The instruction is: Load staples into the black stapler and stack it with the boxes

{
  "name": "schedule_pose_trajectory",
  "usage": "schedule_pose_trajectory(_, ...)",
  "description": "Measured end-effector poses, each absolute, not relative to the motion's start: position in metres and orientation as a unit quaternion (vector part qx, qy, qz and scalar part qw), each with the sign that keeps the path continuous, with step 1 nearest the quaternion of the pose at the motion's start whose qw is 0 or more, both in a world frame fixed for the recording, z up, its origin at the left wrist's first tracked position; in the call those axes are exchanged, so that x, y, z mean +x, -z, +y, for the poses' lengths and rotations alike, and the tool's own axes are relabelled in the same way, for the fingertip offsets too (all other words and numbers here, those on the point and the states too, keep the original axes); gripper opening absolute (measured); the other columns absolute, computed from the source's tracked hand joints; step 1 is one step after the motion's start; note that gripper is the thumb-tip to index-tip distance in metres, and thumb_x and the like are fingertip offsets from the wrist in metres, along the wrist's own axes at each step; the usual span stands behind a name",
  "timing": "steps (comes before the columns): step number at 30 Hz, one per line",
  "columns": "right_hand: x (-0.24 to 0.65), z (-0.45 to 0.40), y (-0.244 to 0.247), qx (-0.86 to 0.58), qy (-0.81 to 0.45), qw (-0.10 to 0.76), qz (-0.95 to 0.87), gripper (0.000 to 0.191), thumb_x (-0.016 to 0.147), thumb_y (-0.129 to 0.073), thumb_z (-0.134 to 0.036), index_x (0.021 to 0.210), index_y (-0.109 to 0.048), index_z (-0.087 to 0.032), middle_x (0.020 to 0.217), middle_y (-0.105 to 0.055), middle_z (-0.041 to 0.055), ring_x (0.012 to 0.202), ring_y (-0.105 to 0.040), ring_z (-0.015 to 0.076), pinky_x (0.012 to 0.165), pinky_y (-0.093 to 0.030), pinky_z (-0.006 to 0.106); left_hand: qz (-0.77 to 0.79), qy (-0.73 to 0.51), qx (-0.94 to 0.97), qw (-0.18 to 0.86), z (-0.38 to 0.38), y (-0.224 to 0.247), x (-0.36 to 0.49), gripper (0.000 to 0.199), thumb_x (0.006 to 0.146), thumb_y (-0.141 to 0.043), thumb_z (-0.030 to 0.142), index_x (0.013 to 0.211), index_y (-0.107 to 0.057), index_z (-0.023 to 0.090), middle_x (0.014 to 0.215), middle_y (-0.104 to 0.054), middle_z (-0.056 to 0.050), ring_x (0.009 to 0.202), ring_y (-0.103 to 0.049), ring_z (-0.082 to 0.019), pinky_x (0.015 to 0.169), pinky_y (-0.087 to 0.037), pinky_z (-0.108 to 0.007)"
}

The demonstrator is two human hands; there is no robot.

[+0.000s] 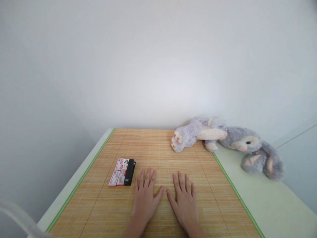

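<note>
My left hand (146, 200) lies flat on the bamboo mat (158, 152), palm down with its fingers spread and nothing in it. Beside it, also palm down and spread, my right hand (183, 202) rests on the mat. The two thumbs point toward each other with a small gap between them. Just beyond and left of my left fingertips is a black stapler (129, 172), apart from the hand. Small red-and-white boxes (119, 172), which look like staple boxes, sit against the stapler's left side.
A grey plush rabbit (213, 134) lies on its side along the back right, partly on the mat and partly on the pale table top (269, 198). Behind the table rises a white wall (158, 66). A blurred pale curved thing (19, 216) shows at the lower left.
</note>
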State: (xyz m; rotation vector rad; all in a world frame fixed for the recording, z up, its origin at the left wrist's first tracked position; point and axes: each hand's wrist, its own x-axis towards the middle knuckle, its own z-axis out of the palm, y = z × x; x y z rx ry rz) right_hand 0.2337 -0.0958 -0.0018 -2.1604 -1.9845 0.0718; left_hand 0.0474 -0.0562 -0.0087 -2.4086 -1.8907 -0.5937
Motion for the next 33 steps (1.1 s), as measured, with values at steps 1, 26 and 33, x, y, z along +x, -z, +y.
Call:
schedule_pose_trajectory(1, 0.2337, -0.096, 0.0016, -0.732, -0.024, 0.104, -0.672, 0.071, 0.102, -0.034, -0.064, 0.164, -0.023, -0.031, 0.172, -0.017, 0.0031, 0.159, -0.009, 0.0363, 0.124, -0.008, 0.065, -0.607, 0.191, -0.771, 0.012, -0.0563, 0.0087, 0.0475, 0.071, 0.096, -0.055, 0.053, 0.16, -0.033, 0.033, 0.17, -0.029, -0.005, 0.158, -0.019, -0.036, 0.124, -0.021, -0.063)
schedule_pose_trajectory(26, 0.2341, -0.0941, 0.0002, -0.732, -0.031, 0.102, -0.673, 0.071, 0.101, -0.034, -0.064, 0.164, -0.023, -0.031, 0.172, -0.017, 0.0034, 0.159, -0.01, 0.0366, 0.124, -0.01, 0.066, -0.607, 0.191, -0.771, 0.006, -0.0554, 0.0077, 0.0473, 0.072, 0.095, -0.056, 0.052, 0.161, -0.032, 0.035, 0.169, -0.029, -0.003, 0.158, -0.018, -0.036, 0.124, -0.022, -0.062)
schedule_pose_trajectory(33, 0.2337, -0.0948, 0.0018, -0.733, -0.027, 0.101, -0.673, 0.072, 0.102, -0.033, -0.064, 0.164, -0.022, -0.03, 0.172, -0.016, 0.0043, 0.159, -0.01, 0.0363, 0.124, -0.008, 0.065, -0.607, 0.189, -0.772, 0.005, -0.056, 0.0085, 0.0466, 0.071, 0.096, -0.054, 0.053, 0.161, -0.031, 0.034, 0.17, -0.028, -0.003, 0.158, -0.017, -0.035, 0.125, -0.021, -0.062)
